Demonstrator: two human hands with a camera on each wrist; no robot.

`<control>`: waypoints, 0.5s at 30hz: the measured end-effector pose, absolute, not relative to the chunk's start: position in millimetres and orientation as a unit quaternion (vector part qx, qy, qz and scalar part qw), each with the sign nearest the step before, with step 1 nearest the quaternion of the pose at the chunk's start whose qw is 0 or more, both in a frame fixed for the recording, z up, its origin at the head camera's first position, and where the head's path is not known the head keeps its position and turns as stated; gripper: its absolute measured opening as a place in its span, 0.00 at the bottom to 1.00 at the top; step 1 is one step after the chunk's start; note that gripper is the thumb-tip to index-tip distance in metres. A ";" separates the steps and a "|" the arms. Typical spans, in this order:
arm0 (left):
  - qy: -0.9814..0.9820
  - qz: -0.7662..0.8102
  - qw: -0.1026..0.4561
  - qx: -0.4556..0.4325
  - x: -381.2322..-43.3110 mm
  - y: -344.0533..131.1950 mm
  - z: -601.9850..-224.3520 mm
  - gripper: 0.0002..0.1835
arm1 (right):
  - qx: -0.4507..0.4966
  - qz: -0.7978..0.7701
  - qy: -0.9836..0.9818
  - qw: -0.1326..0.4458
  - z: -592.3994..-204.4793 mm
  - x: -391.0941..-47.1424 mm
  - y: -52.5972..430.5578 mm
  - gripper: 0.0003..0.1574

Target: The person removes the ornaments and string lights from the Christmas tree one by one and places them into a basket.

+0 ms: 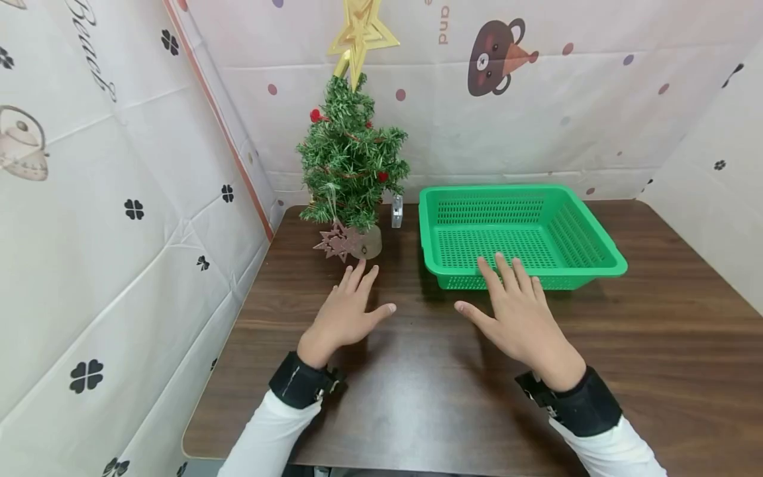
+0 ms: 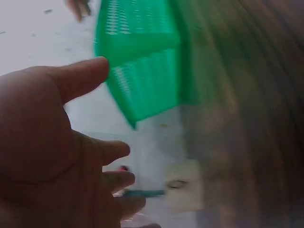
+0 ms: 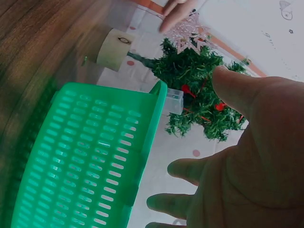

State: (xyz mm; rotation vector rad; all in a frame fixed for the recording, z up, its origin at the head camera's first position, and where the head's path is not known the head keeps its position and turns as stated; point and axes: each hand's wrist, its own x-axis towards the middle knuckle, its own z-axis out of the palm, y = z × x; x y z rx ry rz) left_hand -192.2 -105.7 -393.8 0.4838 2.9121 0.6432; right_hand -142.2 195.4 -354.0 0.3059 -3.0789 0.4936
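Left hand and right hand spread, empty; the base likely steadies the tree at eleven o'clock, basket at one.

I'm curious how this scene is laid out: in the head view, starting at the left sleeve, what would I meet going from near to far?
White left sleeve, black wristband, left hand, Christmas tree, patterned backdrop.

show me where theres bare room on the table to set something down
Bare tabletop runs between the left hand and right hand to the near edge, and right of the green basket, whose inside is bare too. The back left is crowded: the tree, pink ornament and clear plastic piece are close together.
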 end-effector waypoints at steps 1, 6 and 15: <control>0.960 0.217 0.065 0.163 -199.5 -108.0 -396.9 0.48 | 0.097 0.158 -0.983 0.003 -353.9 -143.0 195.6 0.62; 0.951 0.269 0.036 0.147 -237.8 -121.0 -416.3 0.55 | 0.095 0.154 -0.983 0.008 -354.8 -148.5 196.9 0.62; 0.930 0.353 0.027 0.102 -295.0 -133.5 -430.2 0.58 | 0.071 0.161 -0.983 0.045 -357.8 -162.7 204.4 0.61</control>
